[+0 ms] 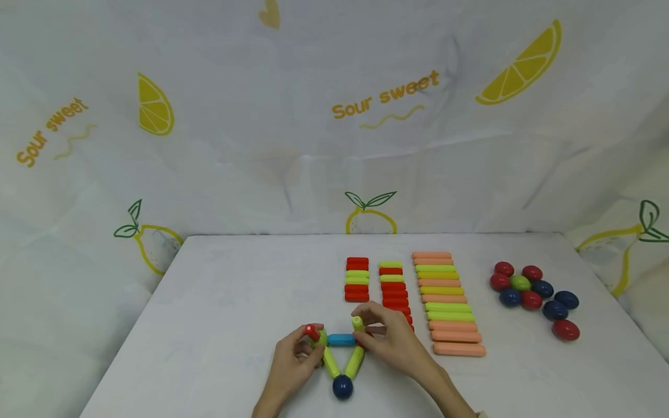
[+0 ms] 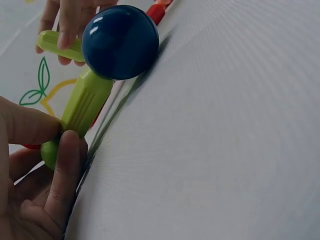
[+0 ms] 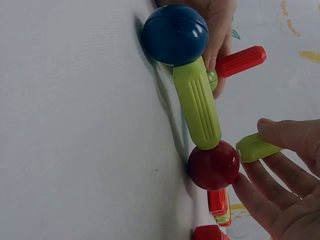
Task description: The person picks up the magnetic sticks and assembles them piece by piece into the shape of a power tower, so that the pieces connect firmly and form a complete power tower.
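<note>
A triangle of magnetic sticks and balls lies on the table, with a dark blue ball [image 1: 342,386] at its near corner. Two yellow-green sticks [image 1: 330,363] run from that ball to a green ball [image 2: 50,154] and a red ball [image 3: 214,166]. Between these two far corners lies a blue stick [image 1: 341,340]. My left hand [image 1: 292,366] grips the green ball, from which a red stick [image 3: 242,61] sticks up. With thumb and fingers, my right hand [image 1: 392,339] pinches another yellow-green stick [image 3: 256,148], its lower end right at the red ball.
Behind my right hand stand two columns of short red and yellow-green sticks [image 1: 357,288]. Farther right is a column of longer orange, yellow and green sticks [image 1: 453,326]. Several red, blue and green balls [image 1: 531,300] lie at the table's right side. A printed white cloth [image 1: 235,174] hangs behind.
</note>
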Demonstrator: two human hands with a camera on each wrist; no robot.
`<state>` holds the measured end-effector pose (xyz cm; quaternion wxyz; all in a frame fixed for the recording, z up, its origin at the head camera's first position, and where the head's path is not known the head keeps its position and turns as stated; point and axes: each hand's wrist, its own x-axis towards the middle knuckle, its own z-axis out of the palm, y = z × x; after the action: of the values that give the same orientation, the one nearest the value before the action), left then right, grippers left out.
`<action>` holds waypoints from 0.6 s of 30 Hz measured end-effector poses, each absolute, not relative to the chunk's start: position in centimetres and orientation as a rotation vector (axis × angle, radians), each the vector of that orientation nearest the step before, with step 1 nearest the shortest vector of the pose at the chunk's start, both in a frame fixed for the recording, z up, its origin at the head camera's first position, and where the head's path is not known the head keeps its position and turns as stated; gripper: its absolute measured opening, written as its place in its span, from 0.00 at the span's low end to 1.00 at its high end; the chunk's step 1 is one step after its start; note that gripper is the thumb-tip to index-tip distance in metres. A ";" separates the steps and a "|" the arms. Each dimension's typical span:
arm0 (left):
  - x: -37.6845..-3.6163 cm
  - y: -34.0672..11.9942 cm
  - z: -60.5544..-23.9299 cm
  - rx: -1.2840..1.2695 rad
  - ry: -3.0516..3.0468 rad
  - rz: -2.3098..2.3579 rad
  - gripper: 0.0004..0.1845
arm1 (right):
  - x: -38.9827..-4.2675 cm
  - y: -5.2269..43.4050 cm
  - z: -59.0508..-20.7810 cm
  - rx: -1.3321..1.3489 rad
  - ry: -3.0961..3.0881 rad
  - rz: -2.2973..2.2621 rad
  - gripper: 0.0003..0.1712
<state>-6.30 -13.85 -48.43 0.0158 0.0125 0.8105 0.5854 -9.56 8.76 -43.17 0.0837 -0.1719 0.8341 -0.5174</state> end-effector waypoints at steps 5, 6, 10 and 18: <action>-6.2 -13.7 -48.6 0.040 2.512 1.825 0.17 | -9.4 9.1 -43.3 -0.511 2.505 -1.521 0.15; -6.2 -13.7 -48.6 0.038 2.503 1.832 0.17 | -9.3 9.1 -43.3 -0.511 2.507 -1.524 0.14; -6.2 -13.7 -48.7 0.037 2.504 1.832 0.18 | -9.2 9.4 -43.4 -0.493 2.508 -1.541 0.14; -6.3 -13.7 -48.7 0.057 2.514 1.827 0.17 | -9.2 9.9 -43.7 -0.526 2.494 -1.524 0.14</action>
<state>-6.28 -13.70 -48.66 0.0169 0.0182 0.8087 0.5877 -9.15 9.86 -43.70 0.0860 -0.1764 0.8367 -0.5113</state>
